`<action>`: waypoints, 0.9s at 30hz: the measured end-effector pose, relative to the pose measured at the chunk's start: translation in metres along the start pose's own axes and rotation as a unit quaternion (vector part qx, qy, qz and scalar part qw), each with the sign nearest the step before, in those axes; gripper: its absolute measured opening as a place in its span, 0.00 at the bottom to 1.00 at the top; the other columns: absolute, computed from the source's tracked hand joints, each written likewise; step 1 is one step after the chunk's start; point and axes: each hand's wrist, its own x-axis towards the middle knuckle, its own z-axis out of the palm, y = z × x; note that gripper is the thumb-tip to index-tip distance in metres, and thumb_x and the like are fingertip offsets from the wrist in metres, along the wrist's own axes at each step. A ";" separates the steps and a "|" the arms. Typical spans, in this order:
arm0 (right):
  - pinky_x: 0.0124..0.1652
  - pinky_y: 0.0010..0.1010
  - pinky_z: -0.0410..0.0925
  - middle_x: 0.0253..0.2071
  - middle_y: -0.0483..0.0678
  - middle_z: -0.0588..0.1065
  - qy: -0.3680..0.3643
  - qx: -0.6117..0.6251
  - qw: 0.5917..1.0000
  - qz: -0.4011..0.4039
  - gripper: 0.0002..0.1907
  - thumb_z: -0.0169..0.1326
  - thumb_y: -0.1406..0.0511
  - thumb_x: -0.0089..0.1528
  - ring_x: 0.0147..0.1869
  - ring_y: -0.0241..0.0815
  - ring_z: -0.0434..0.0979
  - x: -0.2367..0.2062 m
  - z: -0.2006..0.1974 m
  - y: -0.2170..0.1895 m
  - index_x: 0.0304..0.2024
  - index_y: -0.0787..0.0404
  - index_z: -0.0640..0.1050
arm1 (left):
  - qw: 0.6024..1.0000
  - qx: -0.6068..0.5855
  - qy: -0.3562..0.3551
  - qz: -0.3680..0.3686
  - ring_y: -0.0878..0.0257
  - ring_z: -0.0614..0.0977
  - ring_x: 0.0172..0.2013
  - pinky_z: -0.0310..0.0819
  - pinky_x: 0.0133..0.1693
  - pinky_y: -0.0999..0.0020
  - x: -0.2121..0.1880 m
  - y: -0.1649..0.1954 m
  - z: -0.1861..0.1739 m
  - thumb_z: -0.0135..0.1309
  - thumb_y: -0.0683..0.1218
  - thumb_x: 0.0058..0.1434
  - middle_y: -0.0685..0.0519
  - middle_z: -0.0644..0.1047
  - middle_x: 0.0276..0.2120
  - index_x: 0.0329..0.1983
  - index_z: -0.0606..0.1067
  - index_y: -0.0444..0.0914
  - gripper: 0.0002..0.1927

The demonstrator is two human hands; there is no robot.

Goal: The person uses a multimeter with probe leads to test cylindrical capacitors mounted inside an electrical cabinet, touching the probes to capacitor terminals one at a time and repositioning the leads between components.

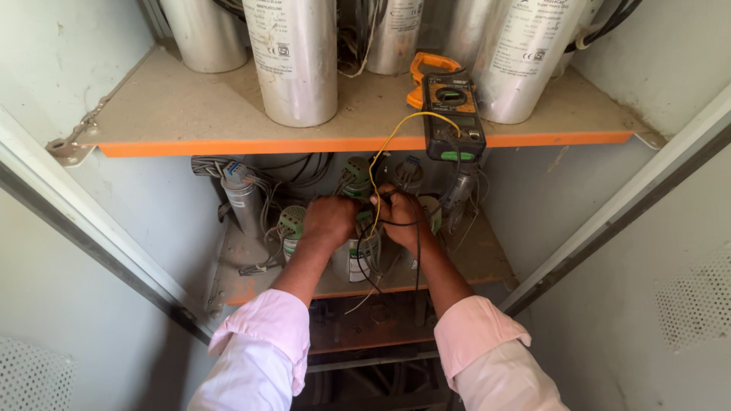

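Near: two pink sleeves [266, 342] reaching into open cabinet. Left hand [329, 221] curled over top of small capacitor [358, 255] on lower shelf [487, 262]; fingers bent down, grip hidden, cannot tell what is held. Right hand [400, 217] just beside it, fingers closed around probe leads, yellow wire [388, 144] and black wire [415, 251]. More small capacitors around hands, one far left [244, 202]. Farther, upper shelf [228, 144] with orange edge. Clamp meter [453, 114] on it, right of centre, overhanging edge. Behind, large silver cylinders [293, 61] upright.
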 end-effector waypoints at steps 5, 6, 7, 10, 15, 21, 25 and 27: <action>0.39 0.42 0.70 0.34 0.56 0.78 -0.018 -0.002 1.000 -0.015 0.11 0.57 0.61 0.66 0.38 0.52 0.80 0.001 -0.001 -0.002 0.41 0.64 0.78 | 0.999 -0.030 0.022 -0.011 0.49 0.86 0.42 0.80 0.43 0.51 -0.002 -0.005 0.001 0.52 0.43 0.61 0.46 0.83 0.41 0.50 0.82 0.56 0.18; 0.39 0.41 0.71 0.35 0.56 0.78 -0.015 0.011 1.000 -0.022 0.12 0.57 0.61 0.65 0.38 0.51 0.80 0.002 -0.001 -0.002 0.41 0.64 0.77 | 0.999 -0.032 0.026 -0.013 0.48 0.86 0.41 0.80 0.43 0.51 -0.002 -0.005 0.002 0.52 0.43 0.61 0.46 0.83 0.41 0.51 0.82 0.56 0.18; 0.39 0.41 0.71 0.35 0.56 0.79 -0.013 0.024 0.999 -0.029 0.12 0.56 0.61 0.65 0.39 0.51 0.81 0.003 0.000 -0.002 0.42 0.64 0.77 | 0.999 -0.034 0.029 -0.016 0.48 0.85 0.41 0.80 0.42 0.51 -0.003 -0.005 0.002 0.51 0.43 0.61 0.46 0.83 0.40 0.51 0.82 0.55 0.19; 0.40 0.40 0.71 0.34 0.56 0.79 -0.031 0.007 0.999 -0.004 0.12 0.57 0.60 0.64 0.39 0.52 0.81 0.005 -0.001 -0.002 0.42 0.63 0.78 | 0.998 -0.055 0.034 -0.026 0.47 0.85 0.40 0.80 0.41 0.51 -0.005 -0.005 0.005 0.52 0.43 0.61 0.46 0.83 0.40 0.50 0.82 0.54 0.17; 0.40 0.40 0.71 0.34 0.57 0.78 -0.036 -0.021 0.999 0.000 0.11 0.57 0.61 0.65 0.39 0.53 0.81 0.010 0.003 -0.001 0.40 0.63 0.79 | 0.994 -0.082 0.051 -0.047 0.46 0.85 0.40 0.79 0.41 0.50 -0.010 -0.005 0.010 0.52 0.43 0.60 0.45 0.83 0.40 0.48 0.83 0.52 0.17; 0.39 0.43 0.70 0.32 0.58 0.77 -0.031 -0.032 0.999 -0.004 0.10 0.57 0.61 0.65 0.37 0.54 0.79 0.009 0.004 0.000 0.38 0.64 0.78 | 0.992 -0.098 0.044 -0.062 0.45 0.85 0.41 0.79 0.42 0.49 -0.010 -0.006 0.010 0.53 0.43 0.59 0.44 0.83 0.40 0.47 0.83 0.52 0.16; 0.38 0.42 0.70 0.31 0.56 0.77 -0.037 -0.013 0.999 -0.002 0.10 0.56 0.62 0.67 0.36 0.52 0.79 0.007 0.004 -0.002 0.38 0.63 0.77 | 0.993 -0.091 0.041 -0.058 0.45 0.85 0.41 0.79 0.42 0.49 -0.011 -0.007 0.010 0.53 0.42 0.59 0.45 0.83 0.40 0.46 0.83 0.51 0.16; 0.38 0.41 0.70 0.31 0.56 0.77 -0.036 -0.007 0.999 0.000 0.10 0.55 0.62 0.67 0.35 0.52 0.79 0.007 0.005 -0.003 0.38 0.63 0.77 | 0.993 -0.090 0.045 -0.059 0.45 0.85 0.41 0.79 0.42 0.49 -0.011 -0.007 0.010 0.52 0.43 0.59 0.45 0.83 0.40 0.46 0.83 0.51 0.15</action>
